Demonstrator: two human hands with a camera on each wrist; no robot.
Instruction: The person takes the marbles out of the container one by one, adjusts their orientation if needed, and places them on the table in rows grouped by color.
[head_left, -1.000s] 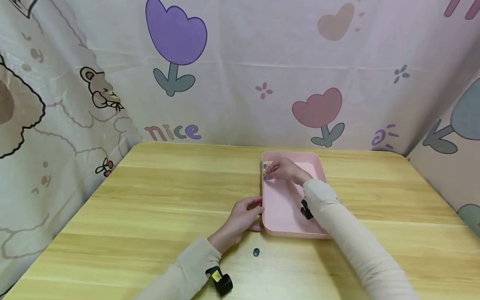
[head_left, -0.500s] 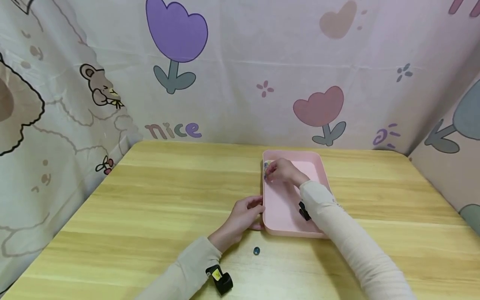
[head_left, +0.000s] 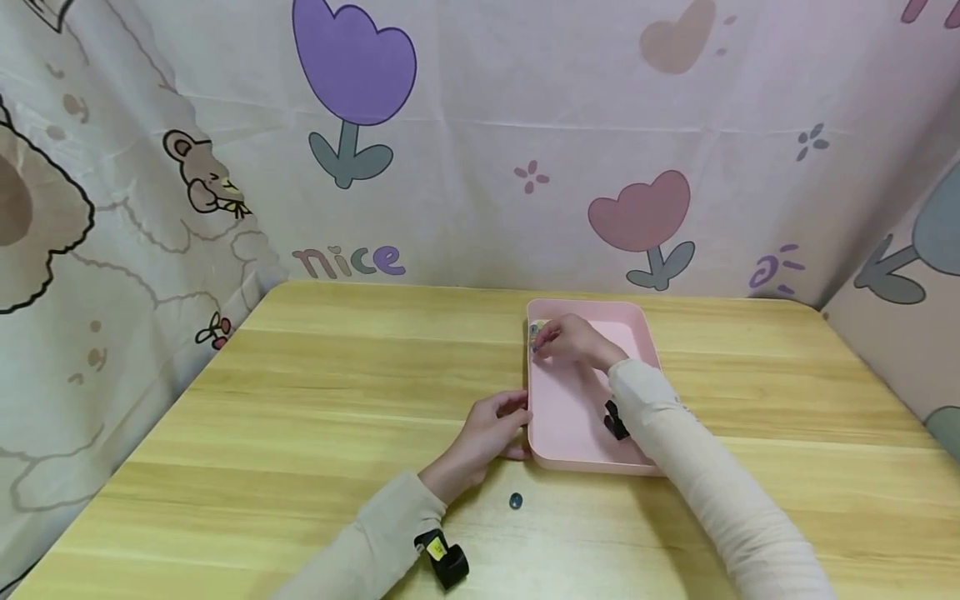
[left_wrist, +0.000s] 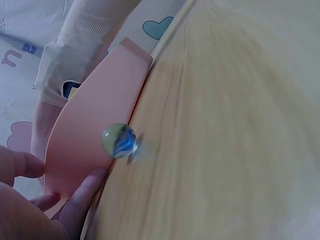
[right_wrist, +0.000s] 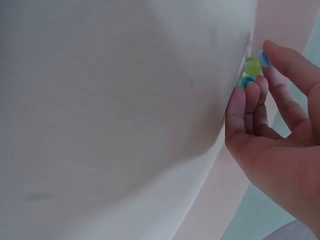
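Observation:
A pink tray (head_left: 577,454) lies on the wooden table, and my right hand (head_left: 573,340) reaches into its far left corner. In the right wrist view, the thumb and a finger of that hand (right_wrist: 280,125) pinch a clear marble with blue in it (right_wrist: 263,58). The other fingers are bent beside a yellow-green marble (right_wrist: 253,67) and a blue one (right_wrist: 246,81), both along the tray's wall. My left hand (head_left: 483,437) rests its relaxed fingertips against the tray's left outer wall. A loose glass marble with a blue swirl (left_wrist: 120,140) sits on the table near that hand.
A wooden table (head_left: 337,375) extends on both sides of the tray. Behind it hangs a printed cloth (head_left: 480,125) with tulips, and more cloth closes off both sides. Each wrist carries a black camera strap (head_left: 444,562).
The right hand's fingers shift slightly among the marbles in the tray's corner. The left hand stays against the tray, and the loose marble stays where it was on the table.

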